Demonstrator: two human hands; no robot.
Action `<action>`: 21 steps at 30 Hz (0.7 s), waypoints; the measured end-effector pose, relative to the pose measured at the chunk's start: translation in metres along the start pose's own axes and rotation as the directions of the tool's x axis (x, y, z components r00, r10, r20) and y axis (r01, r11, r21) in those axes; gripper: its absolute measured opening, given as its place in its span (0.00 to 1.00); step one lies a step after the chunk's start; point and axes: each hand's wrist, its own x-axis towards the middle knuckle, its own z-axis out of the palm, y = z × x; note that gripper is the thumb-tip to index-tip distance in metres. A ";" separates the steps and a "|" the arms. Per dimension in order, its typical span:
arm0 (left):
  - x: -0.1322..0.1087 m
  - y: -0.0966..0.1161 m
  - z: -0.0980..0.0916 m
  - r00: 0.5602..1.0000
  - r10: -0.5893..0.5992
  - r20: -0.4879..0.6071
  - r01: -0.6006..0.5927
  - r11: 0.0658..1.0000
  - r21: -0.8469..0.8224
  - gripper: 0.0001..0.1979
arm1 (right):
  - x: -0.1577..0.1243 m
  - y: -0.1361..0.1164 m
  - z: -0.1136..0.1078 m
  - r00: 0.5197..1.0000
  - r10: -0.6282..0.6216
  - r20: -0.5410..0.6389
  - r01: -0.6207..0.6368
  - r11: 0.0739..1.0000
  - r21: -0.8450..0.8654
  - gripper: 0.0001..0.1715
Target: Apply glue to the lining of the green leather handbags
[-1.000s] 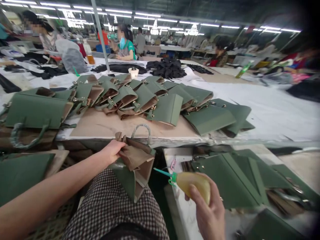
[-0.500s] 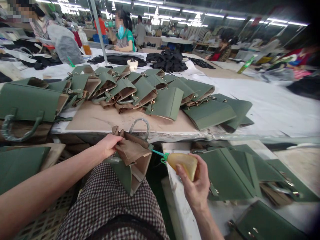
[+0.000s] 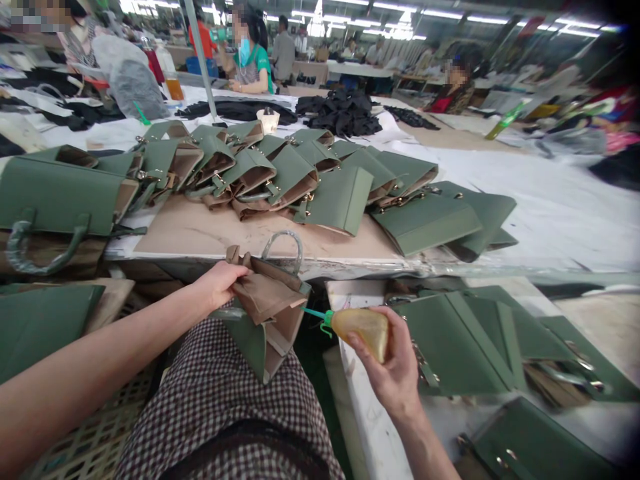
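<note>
A green handbag point(image 3: 250, 343) with a brown lining point(image 3: 265, 293) rests tilted over my lap, its open side turned up toward me. My left hand point(image 3: 223, 287) is closed on the lining at the bag's upper left. A plastic-wrapped handle point(image 3: 285, 243) arches up behind it. In my right hand point(image 3: 395, 360) is a squeeze bottle point(image 3: 363, 330) of yellowish glue, lying on its side. Its thin green nozzle point(image 3: 315, 312) points left, with the tip at the bag's right edge; whether it touches I cannot tell.
Several green handbags point(image 3: 335, 200) lie in rows across the table ahead. More green bags point(image 3: 460, 340) lie on a white surface at right. A larger bag point(image 3: 60, 193) hangs over the table edge at left. A woven plastic basket point(image 3: 95, 427) stands below. A co-worker point(image 3: 253, 63) sits beyond.
The nozzle tip has dropped slightly along the bag's right edge, and the bottle has shifted a little left. My left hand keeps its hold on the lining. The view has shifted slightly.
</note>
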 end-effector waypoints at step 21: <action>-0.008 0.003 0.006 0.997 -0.039 -0.068 0.043 0.998 0.052 0.12 | -0.041 0.003 0.006 0.987 -0.036 0.157 0.068 0.977 -0.201 0.27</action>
